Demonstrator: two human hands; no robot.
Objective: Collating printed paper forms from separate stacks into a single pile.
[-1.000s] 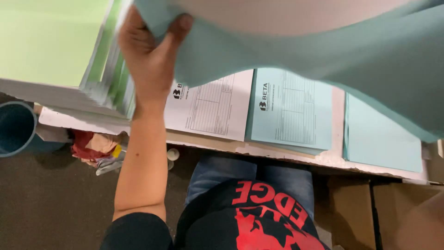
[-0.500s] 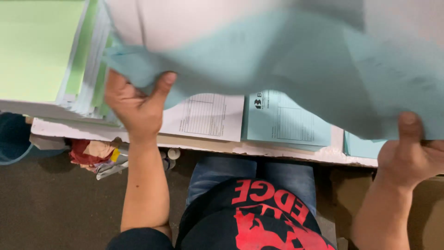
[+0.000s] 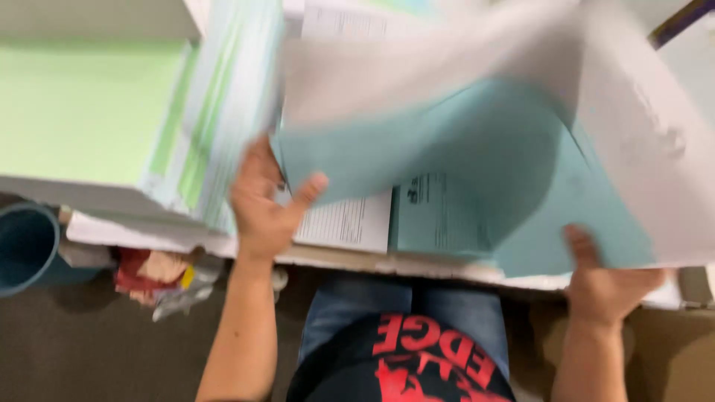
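Left-hand fingers [image 3: 257, 175] closed behind the near left corner of a large teal sheet [image 3: 462, 156], thumb pressed on its front face: pinch grip, left hand [image 3: 264, 208] just above the table [image 3: 357, 260] edge. Right hand [image 3: 607, 286] gripping the lower right edge of the same sheet, thumb on top, remaining fingers hidden beneath, so exact closure not discernible. Sheet lifted clear of the table and bowed between both hands, with a white sheet [image 3: 447, 71] lying over its upper part; motion blur heavy, layer count not determinable. Beneath, flat on the table: a white printed form [image 3: 346, 222] beside a teal printed form [image 3: 439, 216]. To the left, a slanted stack of green and white paper [image 3: 216, 119], near the left hand. Below table level: a teal bin [image 3: 26, 249] and crumpled wrappers [image 3: 160, 275] on the floor. Probable faults: slippage of the white sheet off the bowed teal sheet, caused by grip at two corners only; creasing along the bow through uneven pull; displacement of the slanted stack through contact with the left hand; disturbance of the flat forms by the sheet's trailing edge.
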